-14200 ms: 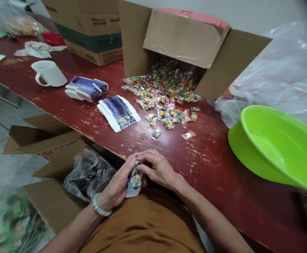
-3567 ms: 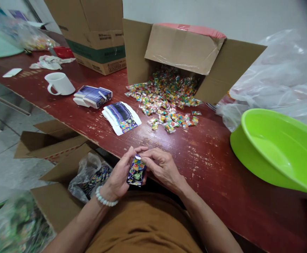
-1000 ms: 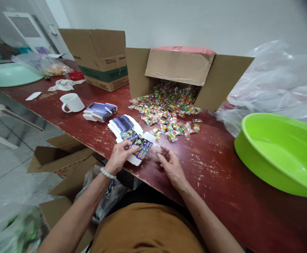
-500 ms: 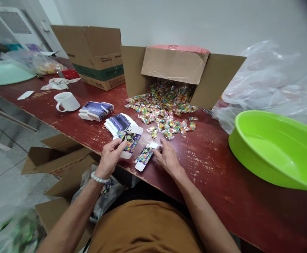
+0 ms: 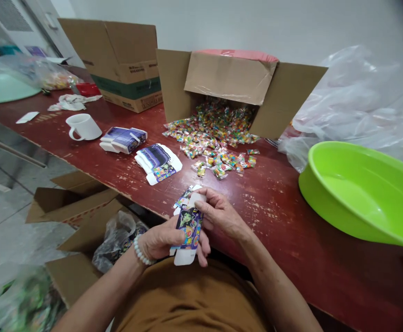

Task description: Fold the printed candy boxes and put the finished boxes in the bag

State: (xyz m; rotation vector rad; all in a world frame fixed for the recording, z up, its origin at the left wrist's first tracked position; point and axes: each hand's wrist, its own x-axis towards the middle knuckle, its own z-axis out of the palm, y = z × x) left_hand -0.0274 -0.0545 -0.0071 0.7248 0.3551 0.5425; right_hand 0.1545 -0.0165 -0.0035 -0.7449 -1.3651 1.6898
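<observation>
Close to my body, both hands hold one small purple printed candy box (image 5: 189,225) with white end flaps. My left hand (image 5: 166,239) supports its lower part, thumb across the printed face. At its top flap, my right hand (image 5: 217,210) pinches the white cardboard. Another printed box (image 5: 182,198) lies on the table just behind, partly covered by the held one. Farther left is a fanned stack of flat boxes (image 5: 158,163), with a second purple bundle (image 5: 123,139) beyond it. Wrapped candies (image 5: 218,157) spill across the table ahead of my hands.
A tipped carton (image 5: 231,78) with open flaps stands behind the candies. To the right is a lime-green basin (image 5: 353,203) before clear plastic bags (image 5: 346,101). A white mug (image 5: 83,127) and a closed-sided carton (image 5: 125,69) stand left. Opened cartons (image 5: 73,207) sit below the table's edge.
My left hand has brought a box from beside the stack toward my body. My right hand has left the box on the table and now grips the held one's top flap.
</observation>
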